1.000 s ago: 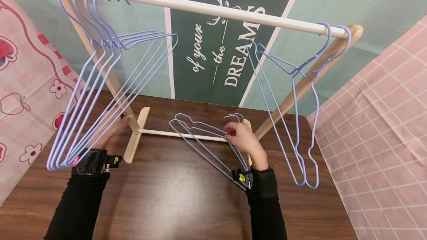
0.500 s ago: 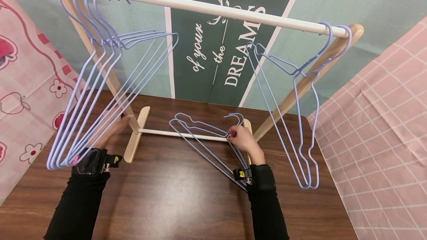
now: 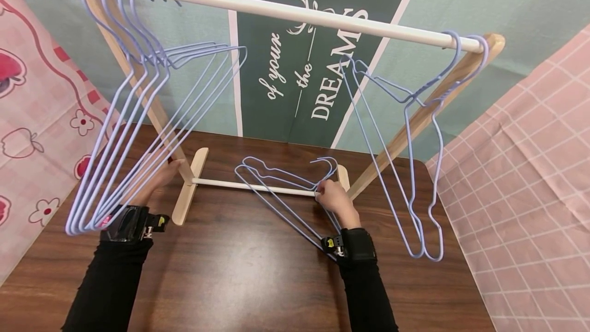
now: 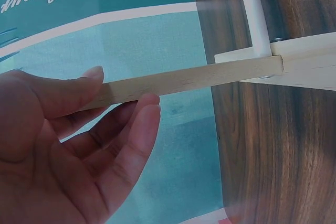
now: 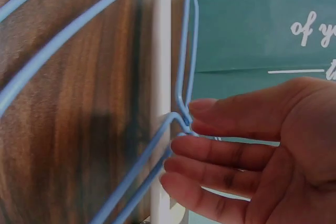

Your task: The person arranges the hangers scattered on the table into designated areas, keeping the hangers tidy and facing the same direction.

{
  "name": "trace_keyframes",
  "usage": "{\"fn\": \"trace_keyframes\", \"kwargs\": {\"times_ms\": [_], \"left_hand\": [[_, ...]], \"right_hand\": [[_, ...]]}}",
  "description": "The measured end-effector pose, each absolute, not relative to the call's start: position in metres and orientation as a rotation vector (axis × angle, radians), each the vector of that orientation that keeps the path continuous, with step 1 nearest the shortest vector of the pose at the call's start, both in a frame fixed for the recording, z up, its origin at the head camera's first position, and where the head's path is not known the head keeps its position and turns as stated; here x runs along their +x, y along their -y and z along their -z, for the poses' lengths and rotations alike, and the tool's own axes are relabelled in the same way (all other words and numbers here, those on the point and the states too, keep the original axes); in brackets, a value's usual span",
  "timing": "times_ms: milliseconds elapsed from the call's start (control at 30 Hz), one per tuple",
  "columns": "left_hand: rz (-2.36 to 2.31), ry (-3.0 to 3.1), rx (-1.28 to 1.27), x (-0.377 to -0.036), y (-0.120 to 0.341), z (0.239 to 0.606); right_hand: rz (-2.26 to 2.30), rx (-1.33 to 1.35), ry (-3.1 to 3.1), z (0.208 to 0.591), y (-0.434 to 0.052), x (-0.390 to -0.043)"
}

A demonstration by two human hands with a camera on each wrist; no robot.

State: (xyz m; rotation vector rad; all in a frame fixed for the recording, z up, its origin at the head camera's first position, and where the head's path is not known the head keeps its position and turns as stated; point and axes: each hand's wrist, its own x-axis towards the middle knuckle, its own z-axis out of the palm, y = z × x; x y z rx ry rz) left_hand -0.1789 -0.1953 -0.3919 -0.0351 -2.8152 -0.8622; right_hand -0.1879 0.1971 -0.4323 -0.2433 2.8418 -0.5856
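Note:
Two light-blue wire hangers (image 3: pixel 276 188) lie on the brown table, draped over the rack's lower white rod (image 3: pixel 239 186). My right hand (image 3: pixel 321 191) pinches them at the neck just under the hooks. In the right wrist view my fingertips (image 5: pixel 191 107) meet the twisted neck (image 5: pixel 184 119) beside the rod (image 5: pixel 160 51), with wire running between the fingers. My left hand (image 3: pixel 168 167) holds the rack's left wooden leg (image 3: pixel 152 111). The left wrist view shows that leg (image 4: pixel 210 77) between thumb and fingers (image 4: pixel 149 109).
Several blue hangers (image 3: pixel 138 117) hang at the left end of the top white rod (image 3: pixel 295 12), two more (image 3: pixel 415 168) at the right end. The rack stands on the table (image 3: pixel 230 270). Pink cloth (image 3: pixel 530 168) hangs on both sides.
My right hand has shifted slightly back and left and settled its fingertips on the hangers' neck, uncovering the hooks. The left hand has stayed on the leg.

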Motion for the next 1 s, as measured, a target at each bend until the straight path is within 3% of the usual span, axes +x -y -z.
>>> {"fn": "trace_keyframes", "kwargs": {"times_ms": [1000], "left_hand": [[0.833,2.819,-0.015,-0.178,0.194,0.391]], "right_hand": [[0.331,-0.06,-2.906,0.45,-0.178,-0.185]]}}
